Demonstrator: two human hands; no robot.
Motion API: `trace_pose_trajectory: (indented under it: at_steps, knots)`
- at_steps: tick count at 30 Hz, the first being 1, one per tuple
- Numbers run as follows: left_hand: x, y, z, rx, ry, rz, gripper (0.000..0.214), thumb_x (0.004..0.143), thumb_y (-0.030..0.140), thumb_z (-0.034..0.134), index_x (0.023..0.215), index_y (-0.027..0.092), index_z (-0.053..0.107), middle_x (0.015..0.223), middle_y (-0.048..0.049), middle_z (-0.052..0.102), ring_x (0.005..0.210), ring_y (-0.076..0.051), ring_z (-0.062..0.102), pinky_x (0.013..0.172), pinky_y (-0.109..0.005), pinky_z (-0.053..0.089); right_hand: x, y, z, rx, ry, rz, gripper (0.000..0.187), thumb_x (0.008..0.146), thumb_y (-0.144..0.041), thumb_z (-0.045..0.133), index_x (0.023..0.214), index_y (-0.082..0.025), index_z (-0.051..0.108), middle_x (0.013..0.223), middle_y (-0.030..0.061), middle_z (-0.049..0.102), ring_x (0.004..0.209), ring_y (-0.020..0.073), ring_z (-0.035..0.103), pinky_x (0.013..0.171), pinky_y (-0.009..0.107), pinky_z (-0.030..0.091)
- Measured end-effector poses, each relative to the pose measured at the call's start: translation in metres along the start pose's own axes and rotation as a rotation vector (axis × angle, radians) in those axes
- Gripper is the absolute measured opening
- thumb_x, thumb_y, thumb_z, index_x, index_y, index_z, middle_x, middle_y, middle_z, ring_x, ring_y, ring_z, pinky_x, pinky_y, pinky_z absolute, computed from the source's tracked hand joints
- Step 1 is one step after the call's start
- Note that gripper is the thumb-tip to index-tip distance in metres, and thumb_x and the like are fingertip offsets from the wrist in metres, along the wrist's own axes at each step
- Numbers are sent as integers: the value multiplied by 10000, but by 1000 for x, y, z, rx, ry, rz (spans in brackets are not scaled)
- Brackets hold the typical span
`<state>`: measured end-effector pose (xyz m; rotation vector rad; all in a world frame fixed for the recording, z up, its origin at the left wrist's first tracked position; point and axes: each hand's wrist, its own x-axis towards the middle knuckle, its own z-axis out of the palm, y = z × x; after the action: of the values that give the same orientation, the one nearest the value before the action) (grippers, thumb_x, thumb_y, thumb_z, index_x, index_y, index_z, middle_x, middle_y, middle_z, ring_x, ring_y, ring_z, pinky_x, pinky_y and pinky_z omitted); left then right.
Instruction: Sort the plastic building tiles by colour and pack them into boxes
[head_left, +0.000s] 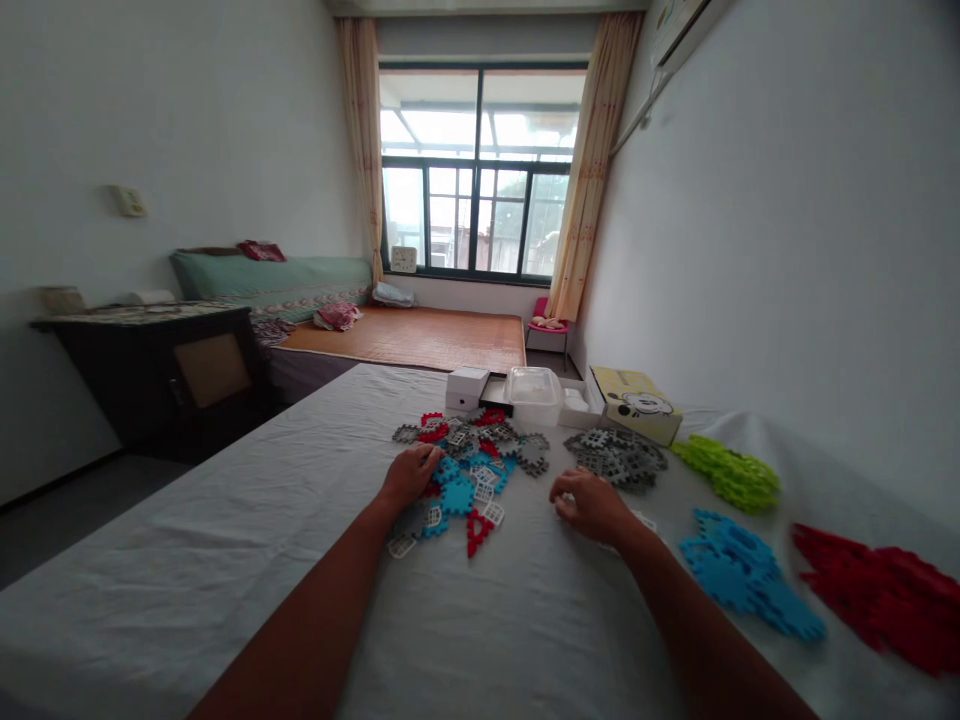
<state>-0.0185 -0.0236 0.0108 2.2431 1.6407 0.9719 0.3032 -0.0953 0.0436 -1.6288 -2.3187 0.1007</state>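
My left hand (pixel 411 475) rests at the left side of a mixed heap, its fingers bent together at the edge of blue toothed building pieces (pixel 457 495); whatever lies under the fingertips is hidden. Grey, red and white pieces share that heap, among them a red triangular piece (pixel 476 535) and a white window-like lattice piece (pixel 493 513) at its near side. My right hand (pixel 589 502) is just in front of a grey pile (pixel 619 460), fingers loosely curled and apart, with nothing visible in them. A white piece (pixel 645 520) shows partly behind my right wrist.
Lime-green pieces (pixel 731 475), a blue pile (pixel 750 575) and a red pile (pixel 885 595) lie on the right of the white-sheeted surface (pixel 300 530). Along the back stand a white box (pixel 466 388), a clear plastic container (pixel 534 393) and a yellow cartoon box (pixel 637 402).
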Motion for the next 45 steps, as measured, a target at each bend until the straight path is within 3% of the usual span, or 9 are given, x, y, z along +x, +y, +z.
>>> trace_pose_trajectory:
  at_steps: [4, 10, 14, 18, 23, 27, 32, 39, 45]
  knots:
    - [0, 2, -1, -1, 2, 3, 411, 900, 391, 350, 834, 184, 700, 873, -60, 703, 831, -179, 625, 757, -243, 425, 0, -21, 15, 146, 102, -176, 191, 872, -273, 514, 965, -228, 674, 1024, 49, 662, 1000, 184, 552, 877, 294, 423]
    - [-1, 1, 0, -8, 18, 19, 408, 904, 381, 353, 838, 180, 702, 861, -61, 702, 809, -171, 630, 740, -240, 424, 2, -63, 44, 176, 9, -442, 280, 881, -250, 535, 1149, -259, 613, 1167, 22, 638, 1074, 193, 519, 960, 296, 391]
    - [-1, 1, 0, -10, 17, 14, 407, 900, 382, 356, 851, 174, 702, 873, -68, 704, 822, -181, 635, 742, -249, 427, 2, -63, 42, 105, 10, -411, 256, 893, -197, 481, 1095, -243, 632, 1063, 29, 680, 990, 173, 562, 894, 262, 413]
    - [-2, 2, -1, -9, 14, 17, 402, 898, 379, 358, 844, 183, 705, 870, -63, 709, 829, -182, 635, 741, -245, 428, 0, -49, 24, 30, 100, -217, 288, 855, -127, 442, 1036, -241, 636, 956, 31, 696, 929, 165, 596, 844, 274, 403]
    - [-2, 3, 0, -24, 26, 16, 396, 899, 370, 363, 840, 189, 710, 873, -61, 710, 827, -180, 637, 732, -241, 431, -2, -18, 8, -64, 128, -37, 157, 800, -211, 512, 831, -240, 663, 899, 32, 680, 911, 197, 588, 795, 310, 422]
    - [-2, 2, 1, -16, 21, -7, 381, 900, 370, 376, 827, 199, 708, 860, -51, 708, 815, -174, 629, 723, -239, 426, 2, -21, 23, -3, 162, -156, 304, 883, -280, 446, 1135, -238, 612, 1196, 64, 616, 1125, 216, 509, 920, 353, 416]
    - [-2, 4, 0, -6, 10, -6, 386, 899, 374, 372, 824, 195, 706, 852, -50, 702, 807, -171, 623, 709, -236, 419, 8, -51, 49, 46, 28, -346, 432, 930, -317, 396, 1357, -263, 439, 1396, 39, 471, 1280, 214, 398, 1054, 380, 336]
    - [-3, 5, -2, -2, -1, -6, 404, 902, 392, 359, 841, 193, 706, 869, -59, 704, 820, -181, 630, 722, -244, 425, 1, -49, 36, 197, -33, -380, 280, 882, -188, 467, 1092, -249, 643, 1121, 29, 662, 1073, 182, 556, 948, 307, 424]
    - [-2, 4, 0, -2, 3, -4, 415, 903, 399, 356, 847, 186, 708, 863, -61, 703, 807, -178, 629, 717, -246, 422, 2, -37, 33, 287, 101, -168, 292, 899, -161, 406, 1061, -215, 642, 1052, 55, 669, 996, 170, 588, 891, 290, 451]
